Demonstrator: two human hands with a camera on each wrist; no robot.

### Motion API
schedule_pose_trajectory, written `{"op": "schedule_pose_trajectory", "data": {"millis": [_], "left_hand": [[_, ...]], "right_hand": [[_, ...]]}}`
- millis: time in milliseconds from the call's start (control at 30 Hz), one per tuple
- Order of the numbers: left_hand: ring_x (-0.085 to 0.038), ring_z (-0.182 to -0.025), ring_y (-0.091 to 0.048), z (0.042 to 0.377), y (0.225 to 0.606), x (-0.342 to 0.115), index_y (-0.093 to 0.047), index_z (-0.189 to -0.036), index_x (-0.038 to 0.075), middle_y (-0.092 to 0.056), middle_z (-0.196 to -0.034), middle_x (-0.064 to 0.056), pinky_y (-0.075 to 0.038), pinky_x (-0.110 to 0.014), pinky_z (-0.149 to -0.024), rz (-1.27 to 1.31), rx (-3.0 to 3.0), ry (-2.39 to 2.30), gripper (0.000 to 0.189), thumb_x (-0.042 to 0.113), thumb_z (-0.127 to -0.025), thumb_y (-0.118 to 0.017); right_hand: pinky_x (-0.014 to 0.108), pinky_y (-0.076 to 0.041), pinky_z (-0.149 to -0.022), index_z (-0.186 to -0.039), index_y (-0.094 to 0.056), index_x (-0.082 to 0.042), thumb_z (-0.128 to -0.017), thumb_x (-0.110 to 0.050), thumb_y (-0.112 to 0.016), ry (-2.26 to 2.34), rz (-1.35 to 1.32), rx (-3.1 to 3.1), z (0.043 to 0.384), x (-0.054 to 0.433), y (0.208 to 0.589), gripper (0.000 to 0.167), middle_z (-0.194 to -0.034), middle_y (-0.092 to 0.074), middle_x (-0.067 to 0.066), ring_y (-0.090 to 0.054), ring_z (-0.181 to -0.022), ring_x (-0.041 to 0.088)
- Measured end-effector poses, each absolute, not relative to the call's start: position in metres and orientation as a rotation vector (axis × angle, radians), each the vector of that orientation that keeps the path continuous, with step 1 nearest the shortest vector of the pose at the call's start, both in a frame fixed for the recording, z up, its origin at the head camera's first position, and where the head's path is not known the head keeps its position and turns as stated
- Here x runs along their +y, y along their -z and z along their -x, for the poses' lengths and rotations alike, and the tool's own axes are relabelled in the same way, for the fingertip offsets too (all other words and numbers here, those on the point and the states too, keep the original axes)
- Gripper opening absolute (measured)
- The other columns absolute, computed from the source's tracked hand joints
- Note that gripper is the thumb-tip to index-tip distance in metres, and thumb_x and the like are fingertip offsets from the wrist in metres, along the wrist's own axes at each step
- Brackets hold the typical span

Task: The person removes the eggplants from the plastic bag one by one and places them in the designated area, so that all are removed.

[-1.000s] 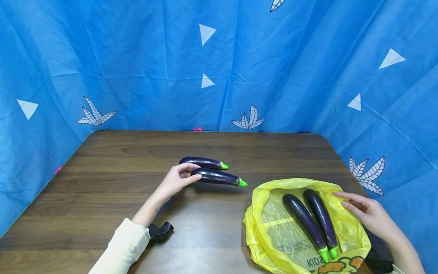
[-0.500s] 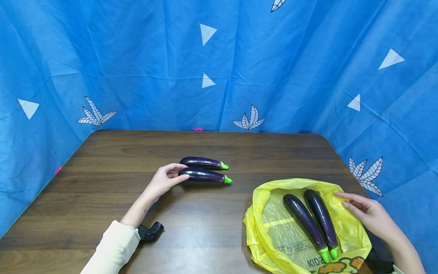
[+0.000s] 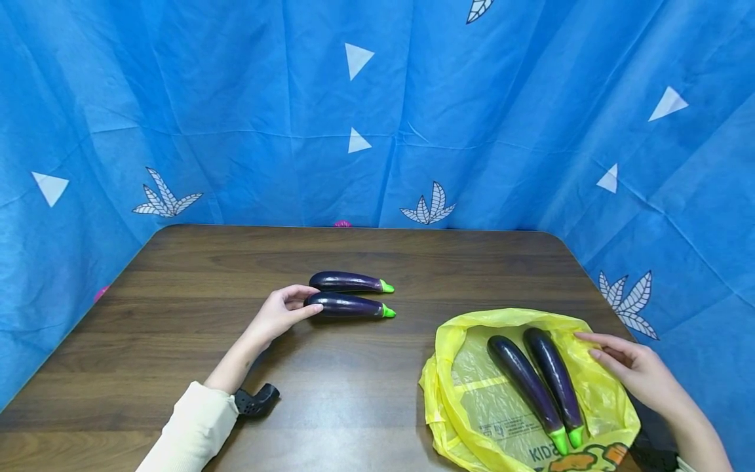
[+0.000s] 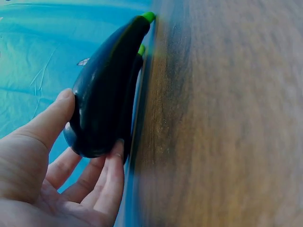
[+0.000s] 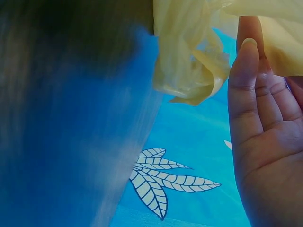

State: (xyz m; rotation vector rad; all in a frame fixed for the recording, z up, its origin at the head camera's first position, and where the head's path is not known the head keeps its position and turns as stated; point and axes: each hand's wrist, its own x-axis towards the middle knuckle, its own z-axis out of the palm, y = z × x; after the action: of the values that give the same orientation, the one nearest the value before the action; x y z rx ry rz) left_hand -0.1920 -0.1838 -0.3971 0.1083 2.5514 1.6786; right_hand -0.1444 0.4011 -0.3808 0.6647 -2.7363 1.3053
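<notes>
Left hand (image 3: 280, 313) pinches the near eggplant (image 3: 348, 305) by its blunt end, around the middle of the table (image 3: 348, 387), green tip toward the right edge. Whether it bears on the wood is hard to tell. Held only there, its glossy skin could slip, letting the tip swing down; a sideways nudge might roll the far eggplant (image 3: 344, 282), just beside it toward the far edge.

Right hand (image 3: 643, 373) pinches the rim of the yellow bag (image 3: 508, 317), near the right edge. Should that pinch loosen, the limp plastic could sag across the mouth. Inside lie two eggplants (image 3: 522, 373), tips toward the near edge, and the bag's left rim would obstruct anything carried low from mid-table. Beyond the far edge hangs a blue curtain (image 3: 377, 98).
</notes>
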Motion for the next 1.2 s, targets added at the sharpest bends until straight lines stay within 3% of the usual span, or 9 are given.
{"op": "schedule_pose_trajectory", "data": {"millis": [400, 833, 1200], "left_hand": [[-0.034, -0.109, -0.053, 0.193, 0.403, -0.186, -0.06, -0.117, -0.001, -0.057, -0.119, -0.018, -0.044, -0.044, -0.091, -0.118, 2.616, -1.63, 0.043, 0.025, -0.085, -0.071], [-0.033, -0.108, -0.054, 0.193, 0.403, -0.184, -0.061, -0.116, 0.001, -0.058, -0.118, -0.016, -0.044, -0.044, -0.09, -0.105, 2.67, -1.591, 0.042, 0.028, -0.085, -0.071], [-0.033, -0.104, -0.055, 0.186, 0.393, -0.18, -0.061, -0.114, -0.003, -0.06, -0.113, -0.018, -0.045, -0.044, -0.088, -0.118, 2.7, -1.594, 0.039, 0.021, -0.086, -0.071]], "right_hand": [[0.014, -0.048, -0.069, -0.123, -0.056, 0.005, -0.094, 0.005, -0.051, -1.287, -0.639, -2.75, 0.145, 0.402, 0.383, 0.03, -0.115, -0.054, -0.024, -0.056, -0.096, -0.006], [0.013, -0.048, -0.07, -0.124, -0.056, 0.004, -0.094, 0.005, -0.05, -1.287, -0.641, -2.753, 0.146, 0.404, 0.385, 0.03, -0.116, -0.054, -0.024, -0.055, -0.097, -0.007], [0.014, -0.048, -0.069, -0.124, -0.056, 0.004, -0.094, 0.004, -0.05, -1.287, -0.635, -2.759, 0.145, 0.404, 0.385, 0.03, -0.115, -0.055, -0.024, -0.056, -0.096, -0.006]]}}
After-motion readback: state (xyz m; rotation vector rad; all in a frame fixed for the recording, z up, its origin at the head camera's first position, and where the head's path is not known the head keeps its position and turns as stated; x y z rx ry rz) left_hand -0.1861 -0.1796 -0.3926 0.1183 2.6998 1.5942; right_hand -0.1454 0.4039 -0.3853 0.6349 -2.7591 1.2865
